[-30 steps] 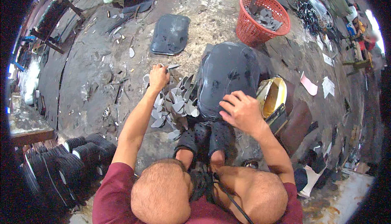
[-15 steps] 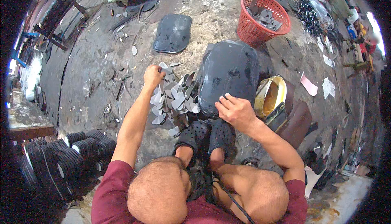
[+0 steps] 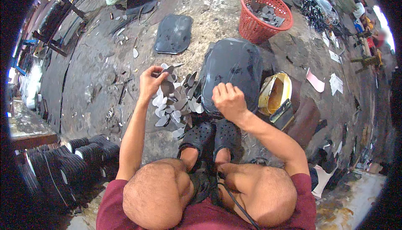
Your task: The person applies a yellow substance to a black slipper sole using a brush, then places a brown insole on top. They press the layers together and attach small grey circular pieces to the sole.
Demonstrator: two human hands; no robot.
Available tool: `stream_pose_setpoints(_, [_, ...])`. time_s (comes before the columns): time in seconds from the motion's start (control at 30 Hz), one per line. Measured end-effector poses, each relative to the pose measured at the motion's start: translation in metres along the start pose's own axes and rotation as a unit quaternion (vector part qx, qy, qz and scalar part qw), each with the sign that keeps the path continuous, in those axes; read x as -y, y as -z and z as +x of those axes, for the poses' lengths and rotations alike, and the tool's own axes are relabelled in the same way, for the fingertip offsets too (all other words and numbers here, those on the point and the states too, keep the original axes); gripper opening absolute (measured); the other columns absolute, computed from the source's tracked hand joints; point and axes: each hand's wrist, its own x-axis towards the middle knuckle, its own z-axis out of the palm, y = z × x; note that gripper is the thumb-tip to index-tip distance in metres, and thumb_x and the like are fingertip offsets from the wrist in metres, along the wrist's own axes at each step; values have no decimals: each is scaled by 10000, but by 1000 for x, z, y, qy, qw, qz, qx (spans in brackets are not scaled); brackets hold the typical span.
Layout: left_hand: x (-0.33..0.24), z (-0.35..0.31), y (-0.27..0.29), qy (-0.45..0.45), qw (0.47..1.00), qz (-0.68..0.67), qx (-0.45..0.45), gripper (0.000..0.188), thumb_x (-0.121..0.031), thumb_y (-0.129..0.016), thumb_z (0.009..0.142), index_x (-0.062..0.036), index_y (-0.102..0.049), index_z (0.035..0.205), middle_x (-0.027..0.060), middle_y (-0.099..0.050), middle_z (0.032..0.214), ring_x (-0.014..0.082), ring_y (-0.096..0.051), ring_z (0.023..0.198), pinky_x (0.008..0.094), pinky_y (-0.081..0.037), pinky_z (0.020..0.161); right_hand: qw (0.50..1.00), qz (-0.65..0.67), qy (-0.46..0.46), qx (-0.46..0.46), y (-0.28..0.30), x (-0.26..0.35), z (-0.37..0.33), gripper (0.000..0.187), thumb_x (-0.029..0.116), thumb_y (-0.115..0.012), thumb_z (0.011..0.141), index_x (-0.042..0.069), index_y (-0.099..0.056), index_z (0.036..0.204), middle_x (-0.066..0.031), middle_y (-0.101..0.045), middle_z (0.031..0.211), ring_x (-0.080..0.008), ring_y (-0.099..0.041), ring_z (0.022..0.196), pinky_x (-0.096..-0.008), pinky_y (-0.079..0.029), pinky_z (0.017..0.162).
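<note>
My left hand (image 3: 150, 82) pinches a dark grey sole-shaped piece (image 3: 168, 88) between thumb and fingers, above the left edge of a heap. The heap is a loose pile of light and dark grey sole-shaped pieces (image 3: 180, 102) on the floor, left of a large rounded black pad (image 3: 233, 66). Over the near part of that pad is my right hand (image 3: 230, 102), its fingers curled inward. What it grips, if anything, is hidden beneath the fingers. Right of the pad stands a cut-open yellowish container (image 3: 274, 94) with amber residue inside.
A red plastic basket (image 3: 261, 31) with grey pieces stands beyond the pad. A second black pad (image 3: 173, 34) lies far left of it. Stacked black soles (image 3: 79, 159) sit at the lower left. My feet in black clogs (image 3: 198, 134) are just below the pad.
My left hand has come up slightly from the heap with a dark grey piece now showing in it. My right hand has shifted left and farther over the pad, its fingers curled more.
</note>
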Motion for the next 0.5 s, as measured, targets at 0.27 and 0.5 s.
stream_pose_setpoints(0.27, [71, -31, -27, -54, 977, 200, -58, 313, -244, -865, 707, -71, -764, 947, 118, -731, 869, 288, -702, 835, 391, -549, 764, 990, 115, -71, 39, 14, 18, 29, 382, 450, -791, 759, 107, -678, 883, -30, -597, 831, -228, -626, 816, -375, -539, 652])
stream_pose_setpoints(0.5, [66, -45, -21, 33, 994, 102, 17, 278, -213, -781, 790, -33, -655, 959, 148, -722, 915, 273, -710, 865, 394, -542, 770, 963, 181, -185, 77, 9, 15, 26, 211, 307, -650, 887, 96, -643, 897, -124, -660, 806, -346, -688, 773, -501, -563, 651])
